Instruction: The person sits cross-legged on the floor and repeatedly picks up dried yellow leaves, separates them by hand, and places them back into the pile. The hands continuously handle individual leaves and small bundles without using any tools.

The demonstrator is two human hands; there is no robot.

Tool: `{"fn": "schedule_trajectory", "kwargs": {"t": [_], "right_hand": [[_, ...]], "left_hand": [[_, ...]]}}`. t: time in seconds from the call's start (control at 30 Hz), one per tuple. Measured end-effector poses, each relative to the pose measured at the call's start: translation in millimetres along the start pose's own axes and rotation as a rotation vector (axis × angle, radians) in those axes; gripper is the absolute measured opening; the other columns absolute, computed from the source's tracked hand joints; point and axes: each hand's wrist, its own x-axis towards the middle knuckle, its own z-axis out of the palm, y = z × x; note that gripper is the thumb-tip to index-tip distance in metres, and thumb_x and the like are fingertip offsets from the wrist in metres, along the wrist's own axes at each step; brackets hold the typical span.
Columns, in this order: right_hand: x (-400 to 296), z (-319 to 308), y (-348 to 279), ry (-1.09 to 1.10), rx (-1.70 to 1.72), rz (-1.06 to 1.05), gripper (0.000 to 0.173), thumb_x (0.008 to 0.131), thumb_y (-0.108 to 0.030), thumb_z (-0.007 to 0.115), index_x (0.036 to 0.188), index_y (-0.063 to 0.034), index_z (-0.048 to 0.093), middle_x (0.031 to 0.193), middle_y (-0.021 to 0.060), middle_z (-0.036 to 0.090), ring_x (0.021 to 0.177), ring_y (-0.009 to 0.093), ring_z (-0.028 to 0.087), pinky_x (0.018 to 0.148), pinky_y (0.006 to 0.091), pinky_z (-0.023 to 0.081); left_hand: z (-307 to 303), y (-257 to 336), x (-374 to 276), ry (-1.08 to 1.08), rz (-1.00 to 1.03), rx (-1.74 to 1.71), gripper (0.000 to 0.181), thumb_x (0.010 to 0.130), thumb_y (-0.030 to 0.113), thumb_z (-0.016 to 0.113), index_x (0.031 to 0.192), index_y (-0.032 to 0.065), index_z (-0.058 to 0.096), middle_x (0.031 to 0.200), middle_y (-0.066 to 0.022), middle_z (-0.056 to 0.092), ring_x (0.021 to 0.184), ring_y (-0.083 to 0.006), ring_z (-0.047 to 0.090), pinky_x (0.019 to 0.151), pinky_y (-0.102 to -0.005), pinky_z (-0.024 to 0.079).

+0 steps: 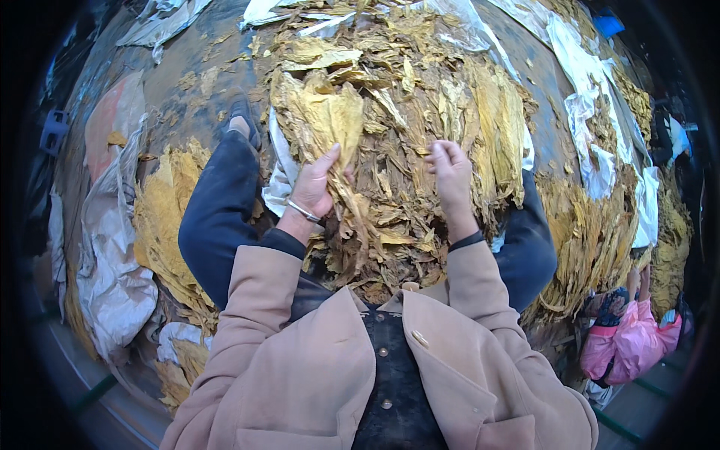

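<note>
My left hand (315, 188), with a metal bangle at the wrist, grips a bunch of dried yellow-brown tobacco leaves (337, 121) by its narrow stem end. The broad leaf blades fan out beyond the thumb, and the stems trail down towards my lap. My right hand (451, 169) is held over the leaf heap with its fingers curled; whether anything thin is between the fingertips cannot be told. Between my legs spreads a heap of loose, broken brown leaves (394, 169). Longer yellow leaves (498, 124) lie along the heap's right side, just past my right hand.
Leaf piles flank me, one at the left (169, 214) and a larger one at the right (590, 242). White plastic sheeting (585, 112) and a woven sack (115, 270) lie on the ground. At the far right are a person's pink garment (635, 340) and a blue container (608, 23).
</note>
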Motion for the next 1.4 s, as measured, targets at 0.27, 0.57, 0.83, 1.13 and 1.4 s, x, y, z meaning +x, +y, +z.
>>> {"fn": "schedule_trajectory", "kwargs": {"t": [0.27, 0.57, 0.83, 1.13, 1.4], "right_hand": [[42, -95, 84, 0.378, -0.712, 0.068, 0.053, 0.077, -0.046, 0.067, 0.09, 0.0044, 0.058, 0.077, 0.0148, 0.062, 0.07, 0.024, 0.059, 0.068, 0.0339, 0.047], [63, -91, 88, 0.014, -1.032, 0.211, 0.037, 0.074, -0.025, 0.063, 0.1, 0.0008, 0.057, 0.101, 0.0232, 0.061, 0.096, 0.039, 0.058, 0.085, 0.0442, 0.045], [68, -93, 76, 0.219, 0.1, -0.009, 0.032, 0.083, -0.011, 0.056, 0.11, 0.006, 0.057, 0.086, -0.0002, 0.06, 0.073, 0.009, 0.054, 0.064, 0.0236, 0.045], [95, -41, 14, 0.492, -0.753, -0.518, 0.031, 0.083, -0.015, 0.057, 0.109, 0.0032, 0.053, 0.096, 0.0199, 0.058, 0.082, 0.032, 0.057, 0.072, 0.0428, 0.046], [125, 7, 54, -0.001, -1.074, 0.27, 0.045, 0.074, -0.033, 0.067, 0.098, 0.004, 0.057, 0.097, 0.0224, 0.062, 0.093, 0.037, 0.06, 0.084, 0.0402, 0.047]], "left_hand": [[5, 7, 4, -0.006, 0.062, 0.06, 0.028, 0.096, 0.03, 0.046, 0.083, 0.0057, 0.048, 0.065, -0.0001, 0.04, 0.063, -0.0124, 0.042, 0.06, -0.0259, 0.039], [10, 0, 1, 0.0, 0.04, 0.083, 0.023, 0.095, 0.026, 0.048, 0.094, 0.0038, 0.049, 0.07, -0.0015, 0.046, 0.062, -0.0115, 0.045, 0.059, -0.0256, 0.041], [7, -6, 8, 0.023, 0.026, 0.079, 0.021, 0.094, 0.026, 0.051, 0.1, 0.0063, 0.05, 0.071, -0.0009, 0.047, 0.061, -0.0112, 0.045, 0.057, -0.0259, 0.042], [4, -10, 10, 0.052, -0.004, 0.073, 0.022, 0.093, 0.025, 0.052, 0.104, 0.0059, 0.051, 0.076, -0.0021, 0.053, 0.062, -0.0117, 0.048, 0.056, -0.026, 0.044], [3, -11, 14, 0.047, -0.031, 0.019, 0.02, 0.091, 0.021, 0.055, 0.103, 0.0048, 0.055, 0.083, -0.0025, 0.057, 0.063, -0.0141, 0.051, 0.057, -0.0287, 0.046]]}}
